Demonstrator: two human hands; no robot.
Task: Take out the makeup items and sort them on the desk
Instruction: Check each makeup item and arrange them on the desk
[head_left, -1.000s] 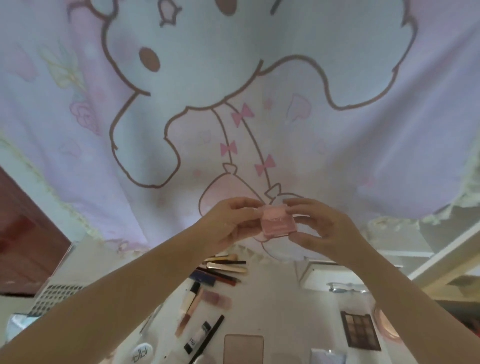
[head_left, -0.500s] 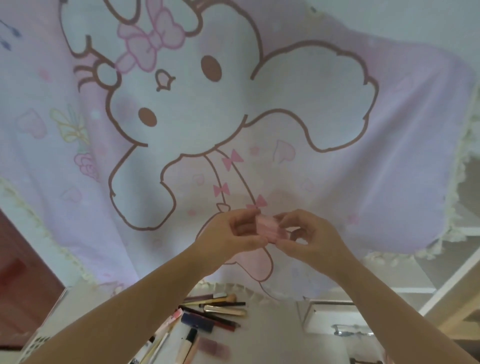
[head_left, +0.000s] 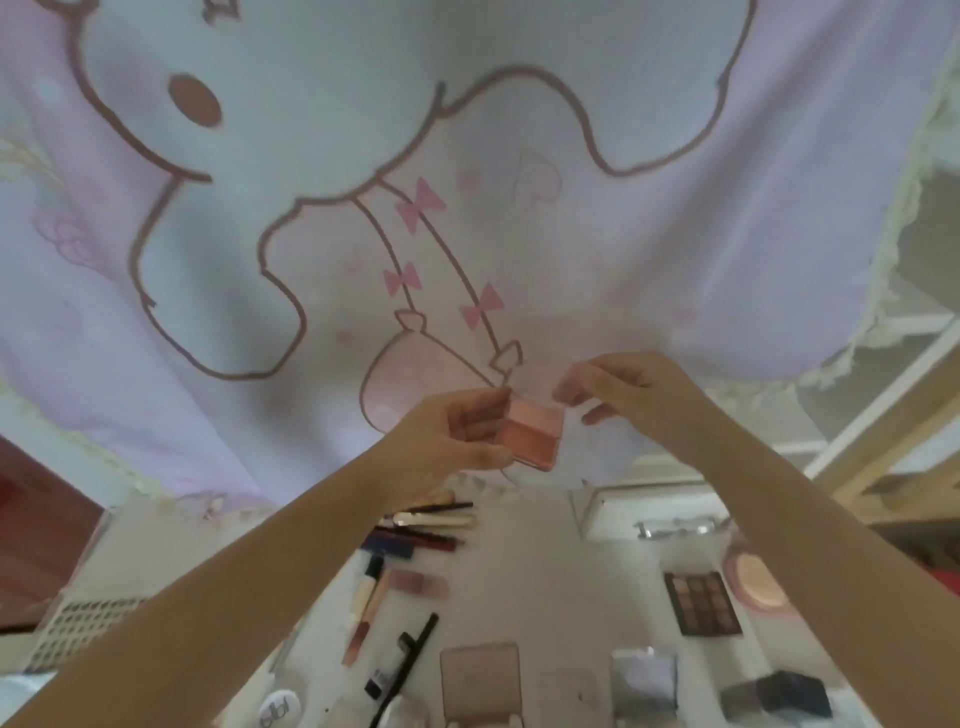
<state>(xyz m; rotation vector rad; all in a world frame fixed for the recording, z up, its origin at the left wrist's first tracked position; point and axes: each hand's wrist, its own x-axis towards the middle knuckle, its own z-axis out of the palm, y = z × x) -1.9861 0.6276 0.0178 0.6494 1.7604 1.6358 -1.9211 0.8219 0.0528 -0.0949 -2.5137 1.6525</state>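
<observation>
A small square pink blush compact (head_left: 535, 434) is held up in front of me above the desk, open, with two shades of pink showing. My left hand (head_left: 457, 436) grips its left side between thumb and fingers. My right hand (head_left: 628, 395) pinches the compact's clear lid at its upper right corner. Below on the white desk (head_left: 550, 582) lie sorted makeup items: a group of pencils and brushes (head_left: 431, 525), a lip gloss (head_left: 421, 584), a concealer tube (head_left: 366, 592), a black liner (head_left: 408, 657), an eyeshadow palette (head_left: 701, 603) and a round pink compact (head_left: 756, 582).
A pink cartoon-rabbit curtain (head_left: 467, 182) hangs behind the desk. A white slotted basket (head_left: 78, 629) stands at the left, a white tray (head_left: 649, 512) at the back right. Near the front edge lie a square compact (head_left: 480, 680), a clear case (head_left: 644, 680) and a dark box (head_left: 779, 696).
The view tilted up, then back down to the desk. The compact was shut between both hands; now its lid is lifted open by my right hand and the pink powder shows.
</observation>
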